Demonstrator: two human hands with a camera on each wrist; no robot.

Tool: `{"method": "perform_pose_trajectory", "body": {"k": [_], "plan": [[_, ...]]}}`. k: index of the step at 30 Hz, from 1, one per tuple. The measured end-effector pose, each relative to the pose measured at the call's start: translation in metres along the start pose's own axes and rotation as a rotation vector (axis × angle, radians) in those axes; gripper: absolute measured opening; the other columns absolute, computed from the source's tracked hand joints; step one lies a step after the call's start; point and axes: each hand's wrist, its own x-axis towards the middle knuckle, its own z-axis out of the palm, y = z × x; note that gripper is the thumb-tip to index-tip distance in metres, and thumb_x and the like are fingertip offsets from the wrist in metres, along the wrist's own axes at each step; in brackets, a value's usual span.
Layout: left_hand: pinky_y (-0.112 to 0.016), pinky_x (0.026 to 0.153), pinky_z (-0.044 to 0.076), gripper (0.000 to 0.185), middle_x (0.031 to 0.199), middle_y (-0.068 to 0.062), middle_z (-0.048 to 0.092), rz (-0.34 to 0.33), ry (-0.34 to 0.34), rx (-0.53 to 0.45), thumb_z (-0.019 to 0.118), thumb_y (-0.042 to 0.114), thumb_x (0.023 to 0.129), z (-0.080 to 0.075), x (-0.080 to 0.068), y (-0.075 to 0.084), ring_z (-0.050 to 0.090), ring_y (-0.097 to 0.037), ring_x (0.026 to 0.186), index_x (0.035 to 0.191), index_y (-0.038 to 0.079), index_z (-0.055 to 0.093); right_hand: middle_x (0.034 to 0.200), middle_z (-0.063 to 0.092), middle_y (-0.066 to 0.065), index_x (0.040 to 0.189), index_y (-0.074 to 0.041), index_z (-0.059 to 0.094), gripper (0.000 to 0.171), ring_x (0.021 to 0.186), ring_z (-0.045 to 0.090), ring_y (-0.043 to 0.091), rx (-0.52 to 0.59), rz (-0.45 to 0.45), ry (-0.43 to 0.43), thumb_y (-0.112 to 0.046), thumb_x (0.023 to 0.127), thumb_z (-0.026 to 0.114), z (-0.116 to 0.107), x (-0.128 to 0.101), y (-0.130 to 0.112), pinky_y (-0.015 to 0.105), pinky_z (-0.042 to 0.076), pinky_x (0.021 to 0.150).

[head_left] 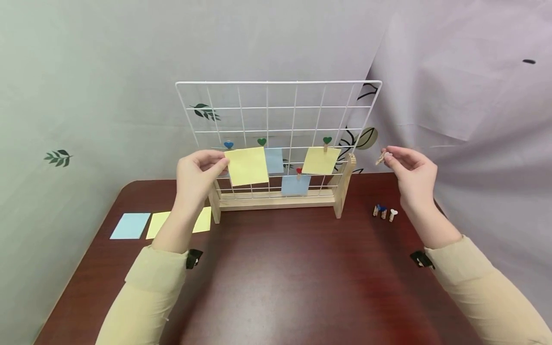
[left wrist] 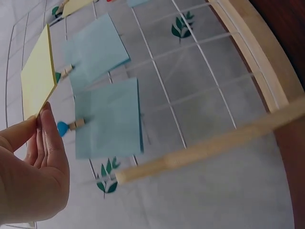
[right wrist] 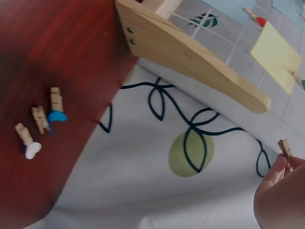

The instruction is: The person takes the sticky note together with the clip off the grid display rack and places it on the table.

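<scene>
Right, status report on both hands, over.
Left hand pinches yellow note against grid. Right hand pinches wooden clip, clear of grid. Nothing between them.

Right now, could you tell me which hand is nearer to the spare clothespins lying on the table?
Right. The right hand hovers just above the spare clothespins; the left hand is across the grid, holding a yellow note.

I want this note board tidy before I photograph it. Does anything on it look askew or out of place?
Mostly tidy. The one oddity: the yellow square sticky note in the left hand has no peg and sits tilted against the white wire grid panel. The right hand pinches a small wooden clothespin.
</scene>
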Motion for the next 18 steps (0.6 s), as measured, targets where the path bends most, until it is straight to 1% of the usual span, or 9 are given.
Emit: {"method": "perform_pose_trajectory", "body": {"k": [4, 6, 10, 13, 18], "plan": [[-0.018, 0.072, 0.064, 0.018, 0.075, 0.022, 0.071, -0.011, 0.022, 0.007, 0.073, -0.002, 0.096, -0.012, -0.003, -0.005, 0.072, 0.002, 0.067, 0.108, -0.016, 0.073, 0.085, 0.083, 0.001, 0.097, 0.003, 0.082, 0.015, 0.081, 0.08, 0.009, 0.002, 0.031, 0.018, 0.015, 0.09, 0.074, -0.01, -0.002, 0.008, 0.016, 0.063, 0.076], [-0.018, 0.072, 0.064, 0.017, 0.075, 0.022, 0.072, -0.024, 0.035, 0.012, 0.073, -0.002, 0.096, -0.018, -0.006, -0.008, 0.072, 0.001, 0.067, 0.108, -0.014, 0.073, 0.086, 0.083, 0.001, 0.099, 0.004, 0.082, 0.014, 0.081, 0.08, 0.009, -0.007, 0.051, 0.023, 0.013, 0.09, 0.075, -0.015, -0.003, 0.011, 0.016, 0.062, 0.076], [-0.017, 0.072, 0.064, 0.015, 0.076, 0.019, 0.073, -0.075, 0.064, -0.002, 0.073, -0.003, 0.096, -0.029, -0.01, -0.015, 0.071, 0.002, 0.068, 0.107, -0.013, 0.074, 0.087, 0.084, -0.002, 0.104, 0.003, 0.081, 0.015, 0.082, 0.08, 0.007, -0.031, 0.097, 0.031, 0.01, 0.091, 0.076, -0.023, -0.005, 0.016, 0.014, 0.062, 0.077], [-0.016, 0.072, 0.063, 0.015, 0.077, 0.018, 0.073, -0.122, 0.077, 0.009, 0.074, -0.002, 0.096, -0.036, -0.014, -0.021, 0.072, 0.0, 0.07, 0.107, -0.012, 0.073, 0.087, 0.084, -0.002, 0.102, 0.002, 0.082, 0.015, 0.082, 0.08, 0.007, -0.026, 0.111, 0.04, 0.011, 0.091, 0.076, -0.027, -0.007, 0.02, 0.014, 0.062, 0.075], [-0.014, 0.072, 0.062, 0.022, 0.075, 0.022, 0.071, -0.207, 0.073, 0.095, 0.074, 0.003, 0.097, -0.05, -0.023, -0.036, 0.073, 0.002, 0.069, 0.114, -0.012, 0.071, 0.086, 0.083, -0.002, 0.098, -0.001, 0.082, 0.017, 0.08, 0.079, 0.006, -0.019, 0.121, 0.055, 0.013, 0.092, 0.073, -0.036, -0.011, 0.029, 0.015, 0.062, 0.075]]}}
